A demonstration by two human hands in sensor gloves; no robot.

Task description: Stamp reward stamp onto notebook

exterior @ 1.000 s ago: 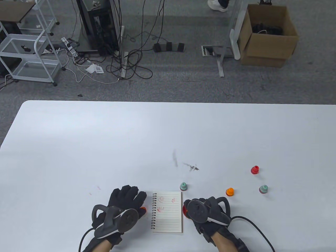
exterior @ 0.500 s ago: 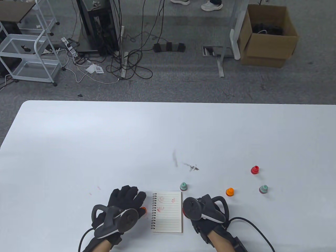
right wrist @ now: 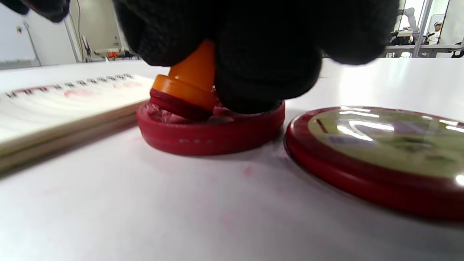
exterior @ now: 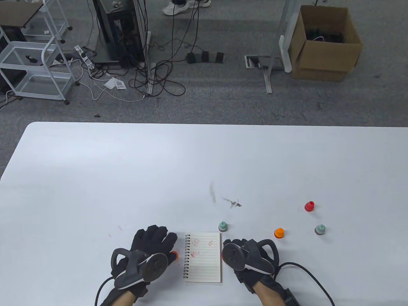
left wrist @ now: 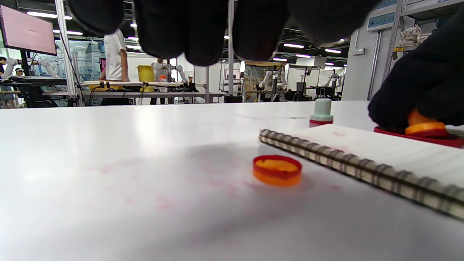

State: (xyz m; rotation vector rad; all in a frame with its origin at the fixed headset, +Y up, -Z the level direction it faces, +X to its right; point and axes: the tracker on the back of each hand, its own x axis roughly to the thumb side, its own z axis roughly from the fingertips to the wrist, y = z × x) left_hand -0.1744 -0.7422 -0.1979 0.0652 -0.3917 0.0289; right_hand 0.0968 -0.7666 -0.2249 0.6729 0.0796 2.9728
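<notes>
We're pinching the orange stamp in our right hand, inking it on the red pad; the notebook is lying just left, probably touching. Left hand is resting flat.

In the table view the right hand and its tracker cover the orange stamp and the red ink pad just right of the notebook; the pad's lid is hidden there too, and in the right wrist view the picture's right edge cuts it off. The stamp's top is buried in the gloved fingers; its face — pressed into the pad — cannot be seen. The red marks on the notebook's page are too small to read; the orange cap left of the notebook shows only a sliver beside the left hand; both forearms run off the bottom edge.
</notes>
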